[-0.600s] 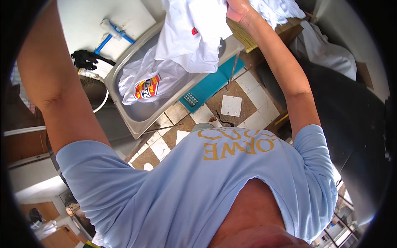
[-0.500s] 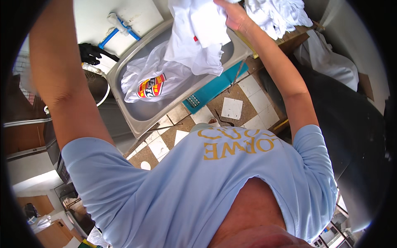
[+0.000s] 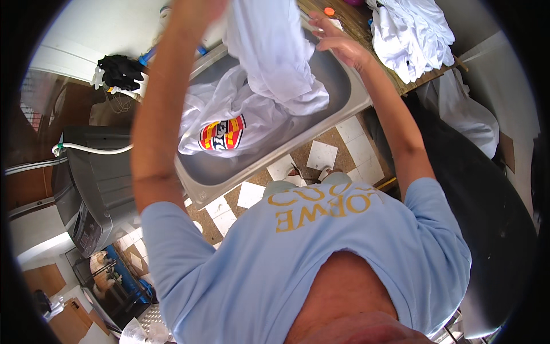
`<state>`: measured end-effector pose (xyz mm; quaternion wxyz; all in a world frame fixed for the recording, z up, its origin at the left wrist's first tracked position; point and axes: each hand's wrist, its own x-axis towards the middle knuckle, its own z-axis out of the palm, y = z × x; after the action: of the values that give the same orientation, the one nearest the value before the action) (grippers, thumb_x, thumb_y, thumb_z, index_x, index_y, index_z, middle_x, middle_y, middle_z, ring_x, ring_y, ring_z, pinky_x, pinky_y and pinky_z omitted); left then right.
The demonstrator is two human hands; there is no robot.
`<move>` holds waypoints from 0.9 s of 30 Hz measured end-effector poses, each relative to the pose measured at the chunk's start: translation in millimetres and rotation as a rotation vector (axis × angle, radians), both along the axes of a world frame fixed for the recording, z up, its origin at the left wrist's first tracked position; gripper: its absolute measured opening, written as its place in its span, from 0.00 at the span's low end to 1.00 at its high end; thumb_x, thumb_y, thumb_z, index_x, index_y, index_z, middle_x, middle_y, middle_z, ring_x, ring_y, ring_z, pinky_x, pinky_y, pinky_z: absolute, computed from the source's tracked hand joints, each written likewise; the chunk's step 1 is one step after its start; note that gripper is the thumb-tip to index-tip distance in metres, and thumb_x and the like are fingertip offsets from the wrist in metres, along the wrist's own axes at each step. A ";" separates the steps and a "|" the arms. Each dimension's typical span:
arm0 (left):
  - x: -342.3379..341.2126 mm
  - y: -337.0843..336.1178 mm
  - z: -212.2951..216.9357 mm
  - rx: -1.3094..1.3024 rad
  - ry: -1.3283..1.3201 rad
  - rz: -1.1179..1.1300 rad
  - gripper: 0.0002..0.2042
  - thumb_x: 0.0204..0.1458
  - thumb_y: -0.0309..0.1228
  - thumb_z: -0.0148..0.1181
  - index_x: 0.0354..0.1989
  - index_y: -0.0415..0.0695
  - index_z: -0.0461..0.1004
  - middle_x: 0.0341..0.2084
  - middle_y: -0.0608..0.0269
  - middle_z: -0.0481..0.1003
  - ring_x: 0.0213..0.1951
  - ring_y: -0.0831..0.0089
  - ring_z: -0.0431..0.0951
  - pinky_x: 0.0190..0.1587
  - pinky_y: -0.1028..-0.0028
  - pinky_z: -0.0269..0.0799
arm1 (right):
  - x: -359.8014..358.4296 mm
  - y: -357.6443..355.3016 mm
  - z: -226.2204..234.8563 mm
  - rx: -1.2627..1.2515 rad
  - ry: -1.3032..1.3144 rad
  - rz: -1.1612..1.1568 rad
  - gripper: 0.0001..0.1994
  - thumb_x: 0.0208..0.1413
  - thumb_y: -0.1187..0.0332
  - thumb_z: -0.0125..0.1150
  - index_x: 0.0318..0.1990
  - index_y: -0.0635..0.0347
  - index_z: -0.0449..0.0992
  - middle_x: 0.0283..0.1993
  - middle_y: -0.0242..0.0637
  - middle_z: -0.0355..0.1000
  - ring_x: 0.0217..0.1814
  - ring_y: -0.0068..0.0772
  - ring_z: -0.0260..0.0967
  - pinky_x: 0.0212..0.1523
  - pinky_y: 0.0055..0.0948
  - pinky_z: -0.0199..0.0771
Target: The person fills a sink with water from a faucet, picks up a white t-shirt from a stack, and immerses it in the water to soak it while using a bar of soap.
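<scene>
Over the grey sink basin (image 3: 215,175) hangs a white garment (image 3: 272,51), its lower end bunched on the cloth in the basin. Its upper end runs out of the picture. My left hand (image 3: 207,8) is at the top edge beside this garment, smeared and partly cut off; its fingers cannot be made out. To the right of the garment, over the basin's far right rim, my right hand (image 3: 342,47) has its fingers spread and holds nothing. A white shirt (image 3: 252,114) with a red, yellow and black print lies crumpled in the basin.
A pile of white clothes (image 3: 409,40) lies on a wooden table (image 3: 358,14) at the far right, near an orange cap (image 3: 329,11). Black cloth (image 3: 120,71) hangs at the left, above a dark grey machine (image 3: 106,183) with a white hose. A large black covered shape (image 3: 475,189) stands right.
My right hand has let go of the white garment and opened. My left arm has swung right, toward the garment, which now hangs lower into the basin. The view has shifted.
</scene>
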<state>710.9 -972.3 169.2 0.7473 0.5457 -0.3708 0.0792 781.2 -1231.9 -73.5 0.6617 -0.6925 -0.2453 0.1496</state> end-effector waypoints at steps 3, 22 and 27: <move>7.3 0.5 -153.2 0.034 0.240 0.427 0.10 0.53 0.22 0.52 0.43 0.38 0.74 0.35 0.64 0.76 0.37 0.78 0.74 0.40 0.78 0.70 | -17.4 44.1 16.8 0.006 -0.213 -0.095 0.38 0.47 0.58 0.60 0.66 0.53 0.53 0.69 0.38 0.48 0.72 0.40 0.44 0.65 0.42 0.50; 61.0 9.1 -436.6 0.239 0.689 0.882 0.18 0.53 0.21 0.50 0.53 0.40 0.72 0.35 0.66 0.75 0.34 0.81 0.72 0.39 0.81 0.67 | 10.4 110.5 -129.8 -1.022 -0.650 0.023 0.33 0.51 0.48 0.53 0.60 0.61 0.63 0.64 0.49 0.58 0.66 0.54 0.53 0.61 0.54 0.53; 70.2 8.4 -407.9 0.431 0.619 0.874 0.16 0.53 0.27 0.53 0.51 0.38 0.74 0.27 0.68 0.73 0.27 0.85 0.68 0.31 0.82 0.64 | 35.8 84.8 -107.1 -1.051 -0.749 0.373 0.25 0.52 0.51 0.53 0.54 0.55 0.71 0.62 0.48 0.61 0.62 0.52 0.59 0.58 0.48 0.60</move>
<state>781.1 -963.9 -238.7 0.5908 0.7860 0.1171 0.1396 817.0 -1147.1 -180.6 0.0700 -0.8737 -0.4686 0.1104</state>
